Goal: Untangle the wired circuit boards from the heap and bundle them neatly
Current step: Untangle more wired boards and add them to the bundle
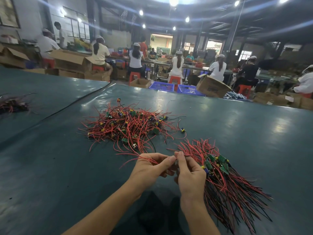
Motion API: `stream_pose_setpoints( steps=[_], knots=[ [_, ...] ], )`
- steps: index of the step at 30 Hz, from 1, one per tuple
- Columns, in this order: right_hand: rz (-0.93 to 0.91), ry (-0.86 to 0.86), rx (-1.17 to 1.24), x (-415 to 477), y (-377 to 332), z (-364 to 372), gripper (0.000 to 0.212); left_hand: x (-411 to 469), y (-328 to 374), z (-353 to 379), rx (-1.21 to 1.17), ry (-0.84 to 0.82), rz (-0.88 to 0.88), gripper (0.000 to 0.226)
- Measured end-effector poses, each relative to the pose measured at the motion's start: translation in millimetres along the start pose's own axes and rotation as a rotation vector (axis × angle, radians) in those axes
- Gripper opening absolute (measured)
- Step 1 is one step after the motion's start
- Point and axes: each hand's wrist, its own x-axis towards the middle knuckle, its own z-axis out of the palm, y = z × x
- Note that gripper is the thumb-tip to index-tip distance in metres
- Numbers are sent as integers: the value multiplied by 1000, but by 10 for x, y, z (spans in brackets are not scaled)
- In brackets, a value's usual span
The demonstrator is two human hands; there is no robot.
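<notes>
So the tangled heap of red and black wires with little green circuit boards (128, 128) sits straight ahead of our hands. On its near side, our left hand (150, 168) pinches red wires trailing back into the heap. Our right hand (189, 173) pinches a thin wire beside it, fingertips almost meeting. Near-right of the heap lies the sorted bundle of aligned wired boards (220, 175), long axis running away from us and closest to the right hand, so we reckon the freed piece goes there. Count: one heap, one bundle, one small wire pile (13, 104) far left of the heap.
</notes>
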Motion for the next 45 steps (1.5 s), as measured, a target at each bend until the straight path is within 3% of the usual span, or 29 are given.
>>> stream_pose_setpoints(
  steps=[4, 11, 16, 21, 24, 33, 38, 45],
  knots=[
    [113, 170, 120, 194, -36, -114, 30, 5, 22, -31, 15, -28, -13, 15],
    [98, 328, 297, 379, -76, -334, 21, 2, 90, -96, -30, -78, -26, 22],
    [112, 282, 328, 307, -100, -277, 18, 22, 56, -92, -60, -1, -29, 26],
    [235, -27, 74, 56, -56, -79, 27, 40, 53, -89, -62, 52, 2, 26],
    [171, -117, 18, -87, -5, 59, 23, 19, 52, -92, 36, 31, 31, 34],
    [223, 106, 35, 71, -34, -16, 23, 27, 64, -104, 95, -78, -17, 17],
    [203, 293, 229, 296, -119, -274, 18, 5, 144, -145, 37, -110, -33, 22],
    [64, 237, 255, 260, -125, -300, 26, 86, 108, -182, -248, 49, -150, 25]
  ],
)
